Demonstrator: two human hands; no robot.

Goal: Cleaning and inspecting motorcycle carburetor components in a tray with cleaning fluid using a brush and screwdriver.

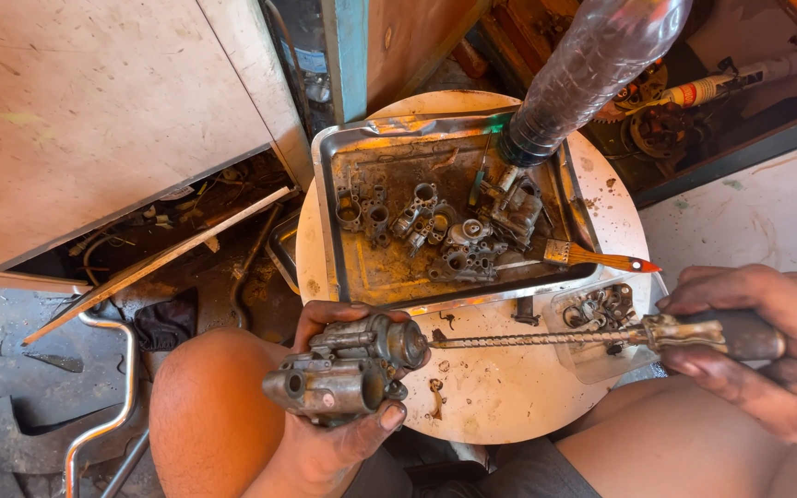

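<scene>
Head view: a grimy cast-metal carburetor (348, 369) is being held just below the round table (500, 397).

The left hand (329, 420) is cupping the carburetor from beneath, thumb pressing its lower edge. The right hand (767, 346) is wrapping around the worn handle of a screwdriver (601, 337), whose twisted shaft is lying level across the table, tip meeting the carburetor. A greasy steel tray (362, 277) of small parts is sitting on the table.

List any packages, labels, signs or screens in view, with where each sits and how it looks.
Clear plastic bottle: upside down, leaning over the metal tray; dark cap end, no label showing.
Sealant-type tube: top right among dark parts; white body, yellow-and-red band.
Clear plastic tub: table's right edge, holding small metal parts.
No signs or screens.
</scene>
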